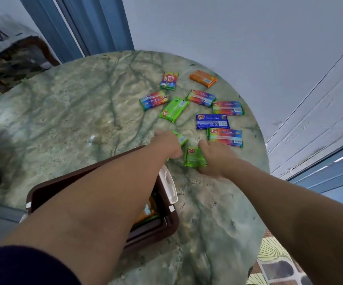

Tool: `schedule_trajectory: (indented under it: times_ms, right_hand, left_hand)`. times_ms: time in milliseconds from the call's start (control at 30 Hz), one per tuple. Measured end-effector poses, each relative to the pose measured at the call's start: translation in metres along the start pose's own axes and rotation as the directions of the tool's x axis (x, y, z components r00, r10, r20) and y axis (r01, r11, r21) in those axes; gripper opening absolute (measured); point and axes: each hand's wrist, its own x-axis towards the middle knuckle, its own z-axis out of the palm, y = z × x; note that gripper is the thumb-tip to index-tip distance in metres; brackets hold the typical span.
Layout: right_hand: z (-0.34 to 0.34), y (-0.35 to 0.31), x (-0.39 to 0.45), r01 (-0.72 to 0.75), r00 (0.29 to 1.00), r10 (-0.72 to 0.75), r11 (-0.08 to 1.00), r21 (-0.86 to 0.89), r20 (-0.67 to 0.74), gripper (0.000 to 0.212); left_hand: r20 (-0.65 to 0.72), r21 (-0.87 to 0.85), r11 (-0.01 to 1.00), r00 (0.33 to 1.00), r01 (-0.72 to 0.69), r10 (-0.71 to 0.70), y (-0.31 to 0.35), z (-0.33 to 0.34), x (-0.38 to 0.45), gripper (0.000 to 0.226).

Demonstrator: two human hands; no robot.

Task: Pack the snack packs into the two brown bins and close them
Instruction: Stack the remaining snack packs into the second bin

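Both hands reached over the marble desk (67, 112). The left hand (167, 145) lay curled over a green snack pack (181, 138), mostly hiding it; whether that grip had closed, I cannot tell. The right hand (215, 159) pinched another green pack (194, 157) at its edge. An open brown bin (166, 221) sat under the left forearm, packs inside.
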Motion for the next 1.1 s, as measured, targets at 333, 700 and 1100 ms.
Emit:
schedule_trajectory:
  times_ms: [333, 700, 1100]
  right_hand:
    - [-0.05, -0.059, -0.007, 0.005, 0.967, 0.1, 0.911, 0.412, -0.233, 0.077]
    - [-0.056, -0.164, -0.029, 0.354, 0.909, -0.26, 0.894, 0.274, -0.326, 0.083]
    - [-0.016, -0.183, -0.042, 0.537, 0.838, -0.546, 0.826, -0.171, -0.007, 0.082]
  left_hand:
    - [-0.517, -0.363, 0.922, 0.852, -0.132, -0.081, -0.054, -0.061, -0.067, 0.083]
    - [-0.495, -0.264, 0.964, 0.86, -0.017, -0.121, -0.197, 0.003, -0.201, 0.065]
    - [-0.536, 0.065, 0.984, 0.826, -0.167, 0.175, -0.246, 0.084, -0.237, 0.053]
